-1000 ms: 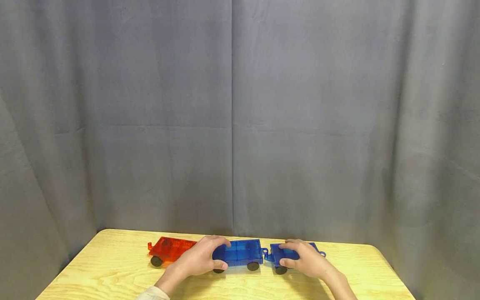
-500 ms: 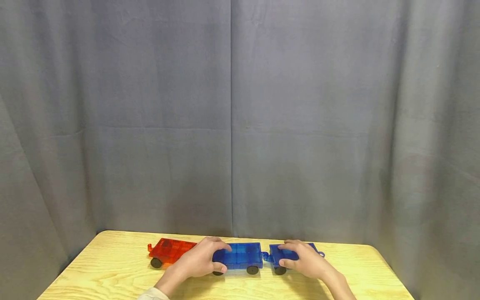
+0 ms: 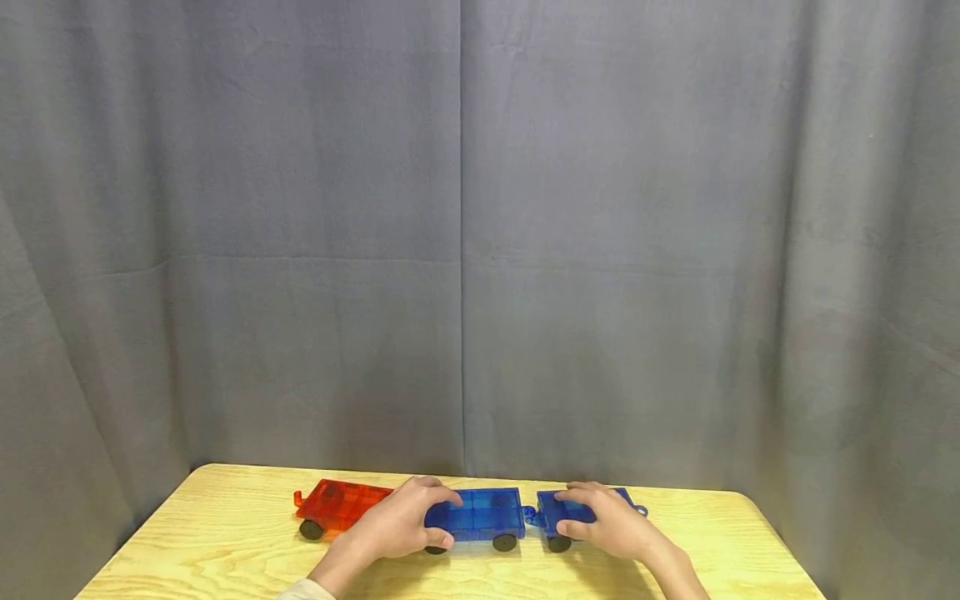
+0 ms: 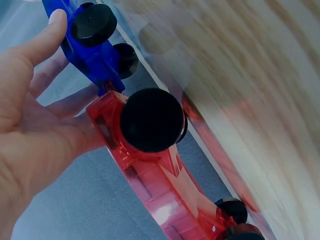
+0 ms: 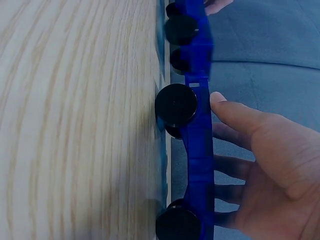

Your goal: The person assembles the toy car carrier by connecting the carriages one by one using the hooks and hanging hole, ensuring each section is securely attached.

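Three see-through toy wagons with black wheels stand in a row on the table. The red wagon [image 3: 341, 502] is at the left end, partly behind my left hand [image 3: 401, 518]. That hand holds the middle blue wagon [image 3: 480, 514] by its left end, thumb on the near side and fingers over the far side. My right hand [image 3: 611, 521] grips the right blue wagon [image 3: 551, 510] the same way. Between the two blue wagons, a loop overlaps the hook of the coupling [image 3: 532, 516]. In the left wrist view, the red wagon [image 4: 155, 185] meets the blue wagon [image 4: 85, 50] end to end.
The light wood table [image 3: 202, 558] has rounded back corners, and the wagons sit near its back edge. Grey curtains [image 3: 465, 250] hang behind it and on both sides. A small ring [image 3: 642, 511] sticks out from the right wagon's far end.
The middle blue wagon's right end has come down slightly, bringing its loop from above the right wagon's hook down onto it. Both hands keep their grips. The view has shifted slightly.
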Tool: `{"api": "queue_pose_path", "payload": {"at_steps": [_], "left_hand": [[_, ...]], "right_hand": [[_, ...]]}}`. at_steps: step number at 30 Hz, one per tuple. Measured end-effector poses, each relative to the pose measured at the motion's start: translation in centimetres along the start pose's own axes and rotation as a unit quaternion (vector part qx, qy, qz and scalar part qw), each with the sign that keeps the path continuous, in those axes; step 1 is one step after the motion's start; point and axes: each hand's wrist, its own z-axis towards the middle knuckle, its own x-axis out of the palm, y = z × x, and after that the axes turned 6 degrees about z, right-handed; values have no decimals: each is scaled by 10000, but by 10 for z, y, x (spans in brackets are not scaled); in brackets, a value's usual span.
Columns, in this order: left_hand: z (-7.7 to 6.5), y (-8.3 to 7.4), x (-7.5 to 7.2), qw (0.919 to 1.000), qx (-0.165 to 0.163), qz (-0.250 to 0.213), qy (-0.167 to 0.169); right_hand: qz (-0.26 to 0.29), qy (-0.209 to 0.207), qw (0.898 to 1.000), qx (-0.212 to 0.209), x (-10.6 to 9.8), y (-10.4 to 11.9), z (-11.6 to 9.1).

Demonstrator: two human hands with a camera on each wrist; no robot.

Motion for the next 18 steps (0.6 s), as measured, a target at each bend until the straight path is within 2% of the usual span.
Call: {"api": "queue_pose_path", "payload": {"at_steps": [4,18], "left_hand": [[-1,2,0,9999,109,31,33],[-1,2,-4,9995,-86,155,258]], "right_hand": [[84,42,10000,-10,1,0,0],[20,-30,10000,32,-4,4,3]]}}
